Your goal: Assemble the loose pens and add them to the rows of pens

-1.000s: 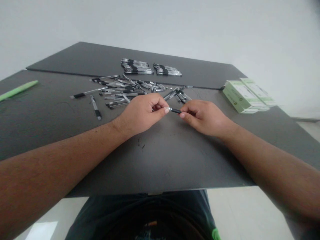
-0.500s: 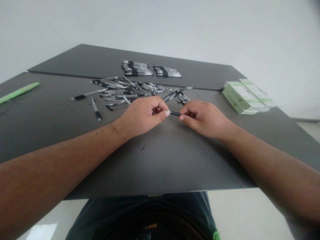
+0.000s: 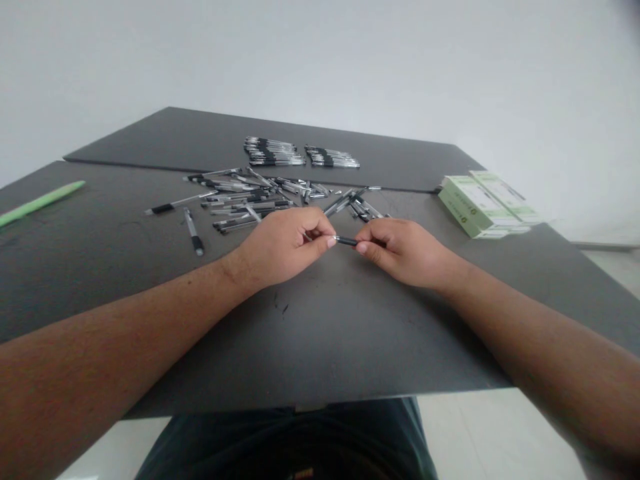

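Note:
Between my two hands a pen [image 3: 346, 241] lies level above the table, its dark middle part showing in the gap. My left hand [image 3: 295, 243] pinches one end of it with thumb and forefinger. The other end is pinched by my right hand [image 3: 397, 250]. My fingers hide both ends of the pen. Just behind my hands spreads a loose pile of pens [image 3: 240, 200] with clear barrels and black grips. A smaller heap of pens [image 3: 357, 203] lies behind my right hand.
Two neat stacks of pens, a left one [image 3: 274, 152] and a right one [image 3: 331, 157], lie at the back. Green-and-white boxes [image 3: 487, 203] stand at the right. A long light-green object [image 3: 43, 203] lies at far left. One separate pen [image 3: 193, 231] rests left of my left hand.
The whole view has shifted, so the table appears slightly lower. Both hands keep their pinch on the pen, with hardly any movement relative to the table.

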A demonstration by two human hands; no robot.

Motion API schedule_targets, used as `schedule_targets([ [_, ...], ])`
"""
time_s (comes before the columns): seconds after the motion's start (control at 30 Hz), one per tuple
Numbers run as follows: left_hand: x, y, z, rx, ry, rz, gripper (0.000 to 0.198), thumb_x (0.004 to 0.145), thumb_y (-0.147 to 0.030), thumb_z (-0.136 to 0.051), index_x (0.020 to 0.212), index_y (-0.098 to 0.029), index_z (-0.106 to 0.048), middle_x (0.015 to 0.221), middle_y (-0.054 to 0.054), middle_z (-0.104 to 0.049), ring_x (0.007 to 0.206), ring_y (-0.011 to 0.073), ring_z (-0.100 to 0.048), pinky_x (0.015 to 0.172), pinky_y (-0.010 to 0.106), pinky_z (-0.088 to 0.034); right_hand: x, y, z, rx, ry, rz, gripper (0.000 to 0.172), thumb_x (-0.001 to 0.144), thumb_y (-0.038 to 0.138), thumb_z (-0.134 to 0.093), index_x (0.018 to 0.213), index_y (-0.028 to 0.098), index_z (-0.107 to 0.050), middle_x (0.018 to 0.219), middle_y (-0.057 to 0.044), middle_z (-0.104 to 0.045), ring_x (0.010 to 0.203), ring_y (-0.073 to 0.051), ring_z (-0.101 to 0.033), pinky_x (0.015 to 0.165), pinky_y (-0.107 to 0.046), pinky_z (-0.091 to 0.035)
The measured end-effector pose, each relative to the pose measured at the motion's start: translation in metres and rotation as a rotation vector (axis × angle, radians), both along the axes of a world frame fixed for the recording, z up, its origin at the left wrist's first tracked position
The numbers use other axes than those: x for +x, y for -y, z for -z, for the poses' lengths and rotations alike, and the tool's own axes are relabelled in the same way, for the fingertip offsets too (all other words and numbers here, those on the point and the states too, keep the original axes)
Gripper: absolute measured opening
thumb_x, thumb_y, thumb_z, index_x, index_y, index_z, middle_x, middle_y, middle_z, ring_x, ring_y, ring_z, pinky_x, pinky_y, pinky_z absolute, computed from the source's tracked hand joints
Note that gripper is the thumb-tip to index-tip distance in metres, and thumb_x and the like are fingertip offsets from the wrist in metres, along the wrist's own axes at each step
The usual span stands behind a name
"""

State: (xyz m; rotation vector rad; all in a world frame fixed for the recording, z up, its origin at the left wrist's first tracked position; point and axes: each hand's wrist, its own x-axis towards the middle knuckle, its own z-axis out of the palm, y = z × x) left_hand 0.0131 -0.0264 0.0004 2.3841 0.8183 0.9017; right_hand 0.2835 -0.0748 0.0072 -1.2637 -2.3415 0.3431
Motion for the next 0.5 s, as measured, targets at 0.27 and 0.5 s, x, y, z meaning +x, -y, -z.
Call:
schedule_targets([
  [0.27, 0.001, 0.001, 0.0, -0.044, -0.004, -0.014, 0.012, 0.097, -0.033, -0.072, 0.094, -0.023, -0.079, 0.086, 0.001, -0.082, 0.08, 0.0195, -0.076, 0.076, 0.031, -0.056, 0.001, -0.002, 0.002, -0.026, 0.013, -0.011, 0.015, 0.106, 0.036, -0.064, 0.101, 0.025, -0.071, 0.091, -0.004, -0.078, 0.079, -0.02, -0.068, 0.073, -0.031, -0.047],
  [0.5, 0.0, -0.004, 0.004, -0.033, 0.025, -0.136, 0.015, 0.096, -0.035, -0.072, 0.099, -0.022, -0.079, 0.088, 0.003, -0.083, 0.079, 0.02, -0.075, 0.076, 0.032, -0.056, 0.022, -0.018, 0.002, 0.1, -0.013, 0.271, 0.016, 0.102, 0.038, -0.066, 0.103, 0.024, -0.072, 0.089, -0.005, -0.079, 0.077, -0.024, -0.069, 0.07, -0.034, -0.047],
])
